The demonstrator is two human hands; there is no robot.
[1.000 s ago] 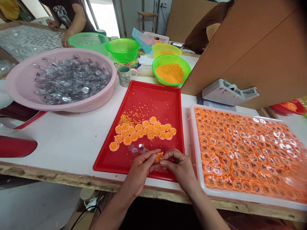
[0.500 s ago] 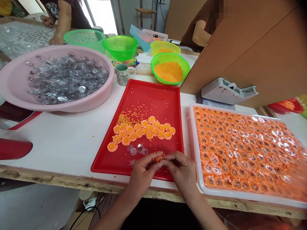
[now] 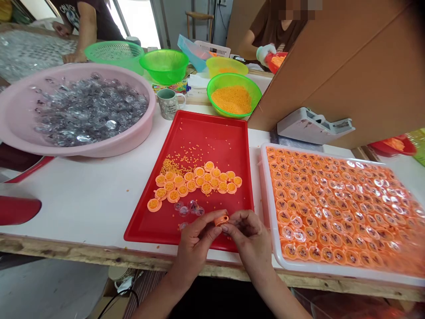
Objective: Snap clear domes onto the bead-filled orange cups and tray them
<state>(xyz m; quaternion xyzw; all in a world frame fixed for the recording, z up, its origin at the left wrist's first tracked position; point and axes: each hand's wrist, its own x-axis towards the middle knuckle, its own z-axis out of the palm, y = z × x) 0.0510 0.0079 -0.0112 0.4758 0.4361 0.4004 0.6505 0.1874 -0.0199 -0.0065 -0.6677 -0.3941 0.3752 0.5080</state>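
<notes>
My left hand [image 3: 195,237] pinches a small orange toy cup [image 3: 221,220] between thumb and fingertips, above the near right part of a red tray [image 3: 212,133]. The cup's ring handle points toward my right hand [image 3: 250,235], whose thumb presses its lower edge with the forefinger curled close by. On the tray lie several orange cups [image 3: 173,196] filled with yellow beads, some on saucers. Loose yellow beads [image 3: 171,165] are heaped behind them. A few clear printed discs [image 3: 183,211] rest left of my fingers.
To the right stands a white tray [image 3: 277,248] packed with orange cups under printed clear discs. A pink basin [image 3: 133,137] of clear discs, a mug [image 3: 168,104] and a green bowl [image 3: 212,99] of beads stand behind. Cardboard [image 3: 325,75] rises at right. Two people work across the table.
The cup has turned in my fingers, so its ring handle now shows. My right forefinger has drawn back slightly. A co-worker's gloved hand with a red container has appeared beside the cardboard.
</notes>
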